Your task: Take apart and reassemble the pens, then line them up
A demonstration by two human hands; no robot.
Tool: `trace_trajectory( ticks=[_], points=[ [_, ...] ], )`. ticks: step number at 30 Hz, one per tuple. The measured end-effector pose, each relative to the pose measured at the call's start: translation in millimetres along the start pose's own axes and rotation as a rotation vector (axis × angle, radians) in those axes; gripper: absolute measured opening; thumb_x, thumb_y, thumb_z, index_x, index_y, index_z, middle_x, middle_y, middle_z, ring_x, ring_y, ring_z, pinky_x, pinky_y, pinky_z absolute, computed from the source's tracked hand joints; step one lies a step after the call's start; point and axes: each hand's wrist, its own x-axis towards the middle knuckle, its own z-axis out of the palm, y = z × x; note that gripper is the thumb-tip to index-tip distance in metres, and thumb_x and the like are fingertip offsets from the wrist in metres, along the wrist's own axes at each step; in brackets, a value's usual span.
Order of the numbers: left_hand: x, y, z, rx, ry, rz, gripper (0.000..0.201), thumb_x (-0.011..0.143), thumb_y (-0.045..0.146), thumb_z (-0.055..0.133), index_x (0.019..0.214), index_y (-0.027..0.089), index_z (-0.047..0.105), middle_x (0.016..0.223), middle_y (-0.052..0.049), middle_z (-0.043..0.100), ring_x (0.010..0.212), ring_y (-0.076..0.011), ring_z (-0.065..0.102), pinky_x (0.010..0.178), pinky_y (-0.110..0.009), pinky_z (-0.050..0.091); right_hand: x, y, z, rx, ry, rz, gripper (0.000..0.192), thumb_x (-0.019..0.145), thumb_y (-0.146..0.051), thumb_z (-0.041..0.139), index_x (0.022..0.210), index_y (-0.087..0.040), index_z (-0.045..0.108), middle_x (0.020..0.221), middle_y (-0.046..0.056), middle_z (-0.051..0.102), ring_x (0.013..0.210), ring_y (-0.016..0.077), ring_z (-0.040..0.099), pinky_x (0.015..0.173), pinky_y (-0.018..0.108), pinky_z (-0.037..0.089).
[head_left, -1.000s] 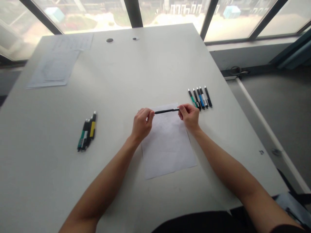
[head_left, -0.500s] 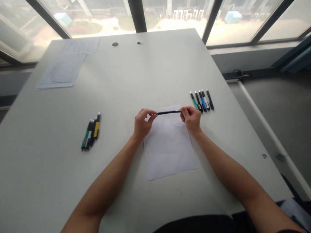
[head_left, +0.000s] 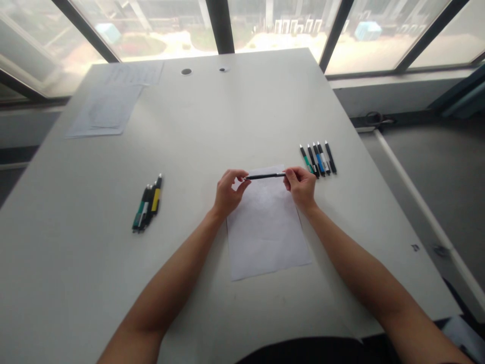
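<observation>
Black pen (head_left: 264, 176) as before, level over paper (head_left: 267, 227), pinched between left hand (head_left: 228, 192) and right hand (head_left: 301, 185).

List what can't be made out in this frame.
- Black pen: both ends hidden by the left hand and right hand, head view.
- Papers at the far left: print too faint and small.
- Left pen cluster: overlapping, count unclear.
</observation>
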Motion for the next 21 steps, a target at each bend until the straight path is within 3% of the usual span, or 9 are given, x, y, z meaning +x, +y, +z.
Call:
trace_trajectory(
  ticks=[6, 12, 18, 21],
  points=[
    [1.1, 3.6, -1.6, 0.014, -0.024, -0.025, 0.009, 0.090, 0.029, 0.064, 0.090, 0.021, 0.062, 0.080, -0.001, 0.064, 0.075, -0.0153, 0.058, 0.070, -0.030, 0.046, -0.3, -1.0, 0.1, -0.023, -0.005, -0.014, 0.035, 0.087, -0.050, 0.068, 0.077, -0.016, 0.068, 0.052, -0.003, 0.055, 0.042, 0.0075, 0.045, 0.040, 0.021, 0.033],
    [0.4, 4.8, -3.1, -0.010, -0.093, -0.043, 0.030, 0.097, 0.044, 0.051, 0.080, 0.021, 0.057, 0.071, -0.001, 0.056, 0.067, -0.0154, 0.051, 0.067, -0.031, 0.043, -0.9, -3.3, 1.0, -0.042, -0.020, -0.001, 0.039, 0.085, -0.055, 0.068, 0.077, -0.017, 0.068, 0.053, -0.003, 0.056, 0.042, 0.0081, 0.046, 0.040, 0.021, 0.033],
    [0.4, 4.6, -3.4, 0.004, -0.080, -0.068, 0.051, 0.100, 0.052, 0.039, 0.061, 0.021, 0.048, 0.056, 0.001, 0.046, 0.054, -0.0138, 0.044, 0.057, -0.030, 0.036, -1.2, -3.0, 0.6, -0.036, -0.020, 0.001, 0.038, 0.085, -0.055, 0.068, 0.078, -0.017, 0.068, 0.054, -0.003, 0.055, 0.043, 0.0081, 0.046, 0.041, 0.022, 0.034],
    [0.6, 3.9, -3.9, -0.024, -0.062, -0.107, 0.053, 0.100, 0.052, 0.042, 0.058, 0.020, 0.052, 0.053, 0.000, 0.050, 0.052, -0.0132, 0.048, 0.057, -0.029, 0.038, -0.6, -1.4, 0.0, -0.015, -0.019, -0.006, 0.037, 0.086, -0.053, 0.067, 0.079, -0.017, 0.068, 0.053, -0.004, 0.054, 0.042, 0.0077, 0.045, 0.040, 0.021, 0.033]
  ],
)
